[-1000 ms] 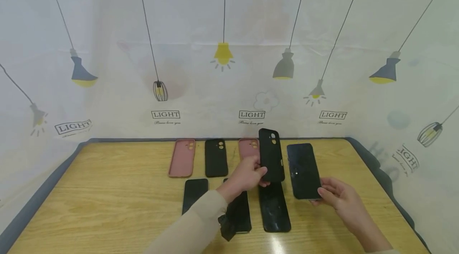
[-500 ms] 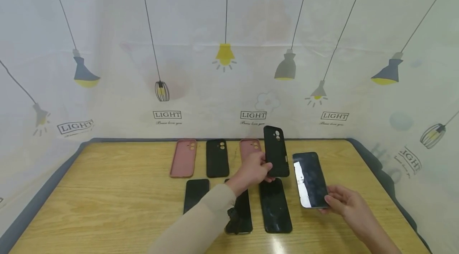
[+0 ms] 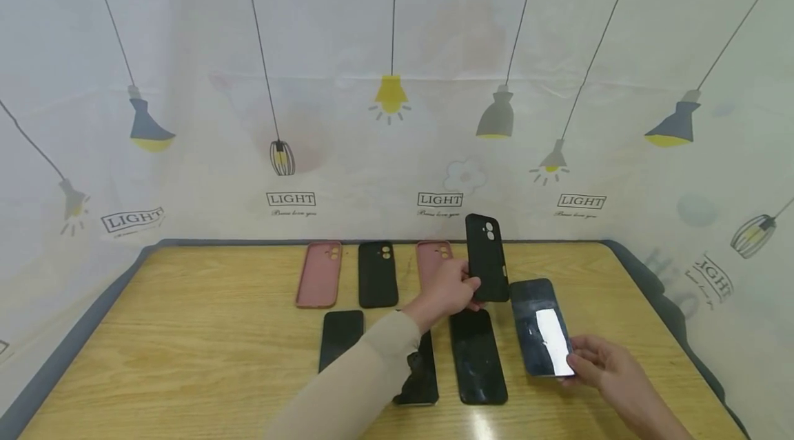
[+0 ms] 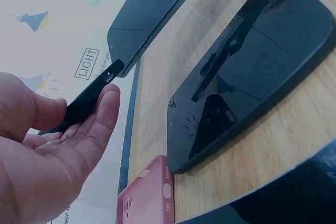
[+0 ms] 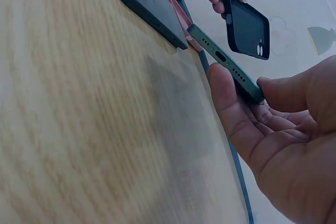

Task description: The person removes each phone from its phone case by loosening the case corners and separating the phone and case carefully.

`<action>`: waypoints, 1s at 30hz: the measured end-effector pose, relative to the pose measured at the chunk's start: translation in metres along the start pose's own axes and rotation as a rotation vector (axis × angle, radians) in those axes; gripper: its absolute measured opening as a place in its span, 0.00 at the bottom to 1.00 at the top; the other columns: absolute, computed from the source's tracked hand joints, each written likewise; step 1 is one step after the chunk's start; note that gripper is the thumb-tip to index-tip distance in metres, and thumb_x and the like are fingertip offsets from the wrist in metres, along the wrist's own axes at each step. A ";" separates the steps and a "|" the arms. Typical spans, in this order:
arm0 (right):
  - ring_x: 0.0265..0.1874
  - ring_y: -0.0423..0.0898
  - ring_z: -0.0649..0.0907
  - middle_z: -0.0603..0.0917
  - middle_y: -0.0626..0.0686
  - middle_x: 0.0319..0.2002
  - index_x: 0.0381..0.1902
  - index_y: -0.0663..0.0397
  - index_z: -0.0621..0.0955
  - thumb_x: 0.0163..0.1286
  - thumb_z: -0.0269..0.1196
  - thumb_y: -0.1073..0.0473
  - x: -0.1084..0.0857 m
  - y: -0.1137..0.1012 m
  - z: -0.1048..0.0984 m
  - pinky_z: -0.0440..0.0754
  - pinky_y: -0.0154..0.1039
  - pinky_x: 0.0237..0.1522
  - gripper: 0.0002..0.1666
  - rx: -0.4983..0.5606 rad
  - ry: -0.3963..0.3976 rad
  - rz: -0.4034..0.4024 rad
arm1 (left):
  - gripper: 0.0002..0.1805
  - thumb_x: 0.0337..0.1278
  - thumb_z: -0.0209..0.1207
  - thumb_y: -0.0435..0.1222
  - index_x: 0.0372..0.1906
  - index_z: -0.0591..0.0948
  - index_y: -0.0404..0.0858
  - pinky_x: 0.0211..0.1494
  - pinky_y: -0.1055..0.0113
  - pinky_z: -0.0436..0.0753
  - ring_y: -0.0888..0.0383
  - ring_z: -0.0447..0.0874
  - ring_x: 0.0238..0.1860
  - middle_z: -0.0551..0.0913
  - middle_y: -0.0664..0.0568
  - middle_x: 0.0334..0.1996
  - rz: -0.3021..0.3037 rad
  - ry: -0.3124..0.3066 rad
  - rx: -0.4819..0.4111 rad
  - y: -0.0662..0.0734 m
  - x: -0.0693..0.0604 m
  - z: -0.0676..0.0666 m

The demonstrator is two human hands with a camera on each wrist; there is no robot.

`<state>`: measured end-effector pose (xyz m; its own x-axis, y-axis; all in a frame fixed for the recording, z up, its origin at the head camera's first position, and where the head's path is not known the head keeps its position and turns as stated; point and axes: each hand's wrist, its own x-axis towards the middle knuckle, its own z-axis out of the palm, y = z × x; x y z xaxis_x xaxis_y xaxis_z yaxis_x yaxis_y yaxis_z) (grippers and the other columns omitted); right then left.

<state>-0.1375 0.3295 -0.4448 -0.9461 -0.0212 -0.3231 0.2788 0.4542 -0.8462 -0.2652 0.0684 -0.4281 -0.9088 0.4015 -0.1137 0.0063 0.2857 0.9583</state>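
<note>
My left hand (image 3: 448, 292) pinches a black phone case (image 3: 486, 257) by its lower left edge, raised above the table with its hollow side facing me. A smartphone (image 3: 540, 330) is in my right hand (image 3: 611, 371), gripped at the lower right corner, screen up with a bright reflection. Case and phone are close together, the case further back and to the left. In the right wrist view, the phone's bottom edge (image 5: 226, 61) shows its charging port between thumb and fingers. From the left wrist, the held case (image 4: 86, 98) appears edge-on.
Along the table's back lie a pink case (image 3: 318, 274), a black case (image 3: 377, 274) and another pink case (image 3: 431, 257), partly behind my left hand. Three dark phones lie in front: left phone (image 3: 341, 336), middle phone (image 3: 424, 374), partly covered by my sleeve, and right phone (image 3: 477, 357).
My right hand has brought the phone down toward me and slightly right, and a reflection now crosses its screen. The left hand has carried the black case right and a little up.
</note>
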 end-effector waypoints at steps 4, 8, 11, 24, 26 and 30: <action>0.38 0.53 0.90 0.85 0.59 0.45 0.68 0.88 0.60 0.80 0.51 0.70 -0.001 0.007 -0.001 0.88 0.39 0.46 0.28 0.034 -0.051 -0.037 | 0.08 0.75 0.53 0.26 0.48 0.80 0.25 0.39 0.57 0.91 0.48 0.91 0.32 0.84 0.42 0.38 -0.035 0.012 -0.031 0.002 0.002 0.003; 0.39 0.54 0.89 0.85 0.64 0.47 0.67 0.92 0.57 0.80 0.50 0.72 0.000 0.013 -0.004 0.90 0.42 0.45 0.28 0.078 -0.111 -0.052 | 0.08 0.76 0.53 0.26 0.47 0.81 0.26 0.40 0.57 0.91 0.49 0.91 0.31 0.83 0.42 0.38 -0.049 0.019 -0.023 0.002 0.003 0.005; 0.40 0.54 0.89 0.82 0.72 0.51 0.66 0.94 0.56 0.81 0.50 0.71 0.001 0.017 -0.006 0.90 0.43 0.45 0.29 0.089 -0.140 -0.029 | 0.07 0.76 0.53 0.27 0.44 0.80 0.27 0.39 0.58 0.91 0.50 0.91 0.30 0.82 0.43 0.35 -0.046 0.019 0.019 0.001 0.004 0.006; 0.39 0.52 0.90 0.86 0.53 0.44 0.61 0.91 0.63 0.81 0.51 0.69 -0.001 0.029 -0.010 0.89 0.43 0.46 0.24 0.145 -0.255 -0.024 | 0.06 0.76 0.52 0.27 0.42 0.78 0.27 0.40 0.56 0.91 0.48 0.91 0.31 0.80 0.42 0.34 -0.041 0.008 0.022 0.001 0.006 0.011; 0.39 0.52 0.90 0.86 0.56 0.45 0.61 0.93 0.62 0.81 0.51 0.69 0.000 0.030 -0.010 0.89 0.43 0.46 0.26 0.131 -0.254 -0.013 | 0.06 0.76 0.52 0.27 0.43 0.78 0.26 0.40 0.56 0.91 0.48 0.91 0.31 0.80 0.42 0.34 -0.040 0.009 0.023 0.000 0.007 0.011; 0.39 0.53 0.90 0.81 0.76 0.51 0.62 0.97 0.56 0.81 0.50 0.70 0.002 0.031 -0.009 0.89 0.44 0.46 0.29 0.084 -0.258 -0.014 | 0.06 0.76 0.53 0.27 0.44 0.78 0.27 0.40 0.57 0.91 0.49 0.91 0.30 0.80 0.43 0.34 -0.047 0.012 0.038 -0.002 0.008 0.012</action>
<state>-0.1322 0.3521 -0.4679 -0.8799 -0.2577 -0.3992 0.2890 0.3767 -0.8801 -0.2673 0.0810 -0.4336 -0.9135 0.3762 -0.1551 -0.0210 0.3372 0.9412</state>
